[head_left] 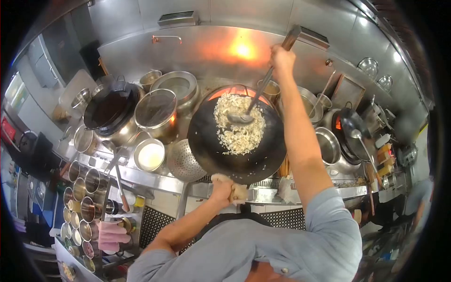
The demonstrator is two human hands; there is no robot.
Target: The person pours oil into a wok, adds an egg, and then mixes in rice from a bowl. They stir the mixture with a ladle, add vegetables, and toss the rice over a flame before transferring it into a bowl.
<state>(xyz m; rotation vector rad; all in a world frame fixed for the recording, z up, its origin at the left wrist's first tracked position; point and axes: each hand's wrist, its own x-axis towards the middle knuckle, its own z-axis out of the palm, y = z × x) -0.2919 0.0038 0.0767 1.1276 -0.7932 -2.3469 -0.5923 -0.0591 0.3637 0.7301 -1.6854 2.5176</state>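
My right hand [283, 62] is wrapped round the long handle of a ladle [241, 119], raised over the far right side of the wok. The ladle's bowl rests in the fried rice [240, 140], which lies in a long heap across the black wok [202, 136]. At the wok's near edge my left hand [220, 190] is closed on a pale folded cloth [239, 193]. The cloth hides the part of the wok under it. Orange flame glows behind the wok's far rim.
Left of the wok are a perforated strainer [184, 162], a bowl of pale liquid [150, 156], a mesh-covered pot [156, 109] and a dark wok [110, 108]. Several seasoning tins [88, 208] stand lower left. Another wok [354, 124] with a ladle sits right.
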